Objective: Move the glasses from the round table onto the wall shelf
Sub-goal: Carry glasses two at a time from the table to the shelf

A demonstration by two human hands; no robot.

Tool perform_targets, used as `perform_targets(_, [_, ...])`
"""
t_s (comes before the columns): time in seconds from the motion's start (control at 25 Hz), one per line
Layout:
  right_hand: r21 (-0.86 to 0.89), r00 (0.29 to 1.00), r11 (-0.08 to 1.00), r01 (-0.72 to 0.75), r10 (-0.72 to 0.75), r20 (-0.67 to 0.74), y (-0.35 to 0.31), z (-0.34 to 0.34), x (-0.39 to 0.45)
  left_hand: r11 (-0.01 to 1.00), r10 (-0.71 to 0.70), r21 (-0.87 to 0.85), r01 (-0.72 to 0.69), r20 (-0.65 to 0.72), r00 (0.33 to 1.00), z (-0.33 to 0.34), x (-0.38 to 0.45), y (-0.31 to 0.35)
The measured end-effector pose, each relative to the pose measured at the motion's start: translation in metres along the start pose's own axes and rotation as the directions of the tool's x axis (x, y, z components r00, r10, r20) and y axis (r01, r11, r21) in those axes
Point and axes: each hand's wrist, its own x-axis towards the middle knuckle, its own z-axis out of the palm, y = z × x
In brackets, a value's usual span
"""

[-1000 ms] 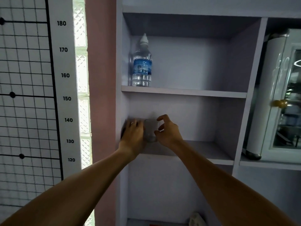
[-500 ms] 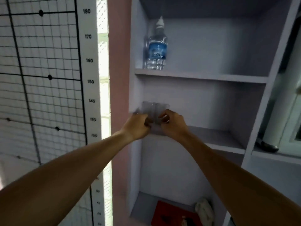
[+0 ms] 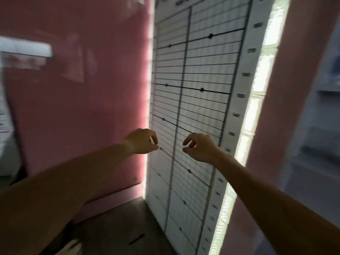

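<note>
Pink wall, gridded chart

Wall [image 3: 77,100] is dusty pink; the chart [image 3: 193,107] is white with black grid lines and dots.

Left hand [image 3: 142,141] and right hand [image 3: 199,148] off the glasses, now empty, view swung from shelf to grid chart [image 3: 193,100]

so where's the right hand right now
In the head view, the right hand hangs empty, right of centre, before the white grid chart, level with the left hand.

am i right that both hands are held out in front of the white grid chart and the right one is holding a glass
Not quite. In the head view both hands are out before the white grid chart, but the right hand is empty, fingers loosely curled. The left hand holds nothing either.
</note>
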Motion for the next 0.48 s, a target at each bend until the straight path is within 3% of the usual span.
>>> perform_targets(0.16, [0.091, 0.965, 0.977, 0.192, -0.205, 0.165, -0.152, 0.108, 0.041, 0.969, -0.244, 0.036, 0.246, -0.035, 0.969, -0.068, -0.092, -0.153])
perform_targets(0.28, [0.152, 0.902, 0.935, 0.322, -0.351, 0.251, -0.282, 0.195, 0.054, 0.904, -0.408, 0.088, 0.417, -0.108, 0.907, -0.122, -0.177, -0.268])
perform_targets(0.48, [0.295, 0.775, 0.847, 0.443, -0.527, 0.349, -0.467, 0.300, 0.054, 0.789, -0.586, 0.095, 0.606, -0.176, 0.791, -0.197, -0.298, -0.404])
